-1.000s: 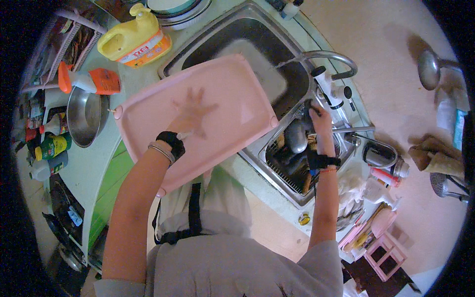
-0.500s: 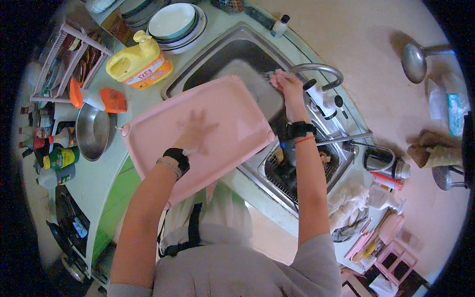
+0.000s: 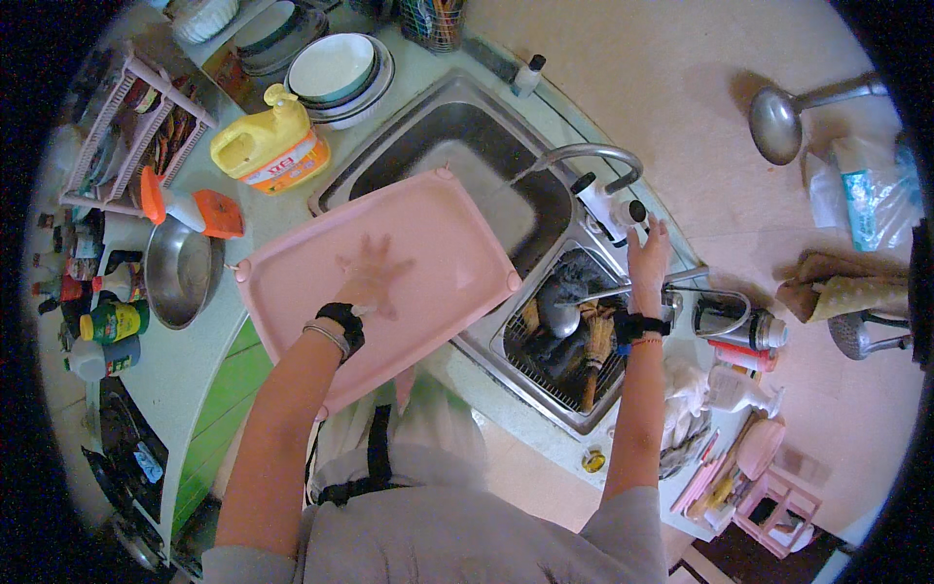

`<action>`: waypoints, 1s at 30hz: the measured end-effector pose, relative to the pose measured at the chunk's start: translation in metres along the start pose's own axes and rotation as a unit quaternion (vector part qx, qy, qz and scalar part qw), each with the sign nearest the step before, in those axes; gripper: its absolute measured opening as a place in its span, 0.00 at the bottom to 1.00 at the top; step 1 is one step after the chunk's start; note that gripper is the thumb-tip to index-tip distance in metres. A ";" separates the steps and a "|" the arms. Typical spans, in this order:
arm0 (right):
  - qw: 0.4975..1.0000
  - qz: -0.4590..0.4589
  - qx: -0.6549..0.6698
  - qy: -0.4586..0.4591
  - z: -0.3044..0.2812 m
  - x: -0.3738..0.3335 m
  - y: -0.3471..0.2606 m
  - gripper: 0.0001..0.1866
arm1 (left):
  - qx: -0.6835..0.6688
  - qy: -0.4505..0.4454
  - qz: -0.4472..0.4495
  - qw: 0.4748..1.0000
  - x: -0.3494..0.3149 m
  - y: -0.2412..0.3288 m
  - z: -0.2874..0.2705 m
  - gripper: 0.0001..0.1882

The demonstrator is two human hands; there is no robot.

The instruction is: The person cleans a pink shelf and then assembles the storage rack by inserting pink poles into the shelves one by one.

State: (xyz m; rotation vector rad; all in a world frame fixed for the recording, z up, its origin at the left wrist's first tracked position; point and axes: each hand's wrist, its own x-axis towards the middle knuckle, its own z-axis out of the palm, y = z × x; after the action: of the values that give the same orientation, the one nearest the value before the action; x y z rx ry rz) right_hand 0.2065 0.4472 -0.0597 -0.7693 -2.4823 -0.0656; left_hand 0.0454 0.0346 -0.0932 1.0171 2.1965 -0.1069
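A large pink translucent tray (image 3: 438, 243) is held tilted over the left basin of the steel sink (image 3: 389, 161). My left hand (image 3: 368, 280) is spread flat against its underside and shows through the plastic; a black band sits on that wrist. My right hand (image 3: 647, 258) is raised beside the curved tap (image 3: 584, 156), fingers apart, right next to the white tap body with black knobs (image 3: 618, 212). It holds nothing.
The right basin holds a wire basket (image 3: 574, 336) with dark utensils and a brush. On the counter to the left are a yellow detergent jug (image 3: 268, 146), stacked bowls (image 3: 336, 68), an orange spray bottle (image 3: 185, 209) and a steel bowl (image 3: 180, 273). A ladle (image 3: 778, 122) hangs on the wall.
My right hand went from the basket up to the tap spout, then across to the tap knobs. The tray stayed over the sink on my left hand.
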 end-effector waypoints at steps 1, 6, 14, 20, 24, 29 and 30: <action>0.998 0.023 0.005 -0.059 0.001 0.003 -0.001 0.16 | 0.002 0.005 0.000 1.000 0.000 -0.001 0.001 0.57; 0.973 0.121 -0.046 -0.193 -0.007 0.016 -0.024 0.14 | -0.010 0.008 -0.002 1.000 0.003 -0.009 0.013 0.56; 0.958 0.159 -0.101 -0.215 -0.002 0.010 -0.049 0.13 | -0.019 0.054 0.029 0.998 0.009 -0.014 0.025 0.57; 0.972 0.135 -0.039 -0.189 -0.021 -0.043 -0.119 0.13 | -0.004 0.041 -0.019 0.999 0.007 -0.010 0.019 0.55; 0.878 -0.269 0.147 -0.368 -0.021 -0.113 -0.187 0.22 | 0.006 0.038 -0.013 0.999 0.001 -0.009 0.019 0.54; 0.786 -0.295 0.386 -0.383 -0.017 -0.153 -0.235 0.26 | 0.028 0.045 -0.013 0.999 0.005 -0.015 0.037 0.51; 0.778 -0.304 0.395 -0.382 -0.023 -0.155 -0.247 0.26 | 0.014 0.116 0.027 0.993 0.015 -0.038 0.072 0.48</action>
State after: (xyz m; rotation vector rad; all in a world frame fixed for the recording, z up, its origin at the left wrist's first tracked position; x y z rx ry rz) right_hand 0.1922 0.1567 -0.0914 0.4981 -2.9448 1.1976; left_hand 0.0524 -0.0071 -0.1643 1.1544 2.3779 0.0054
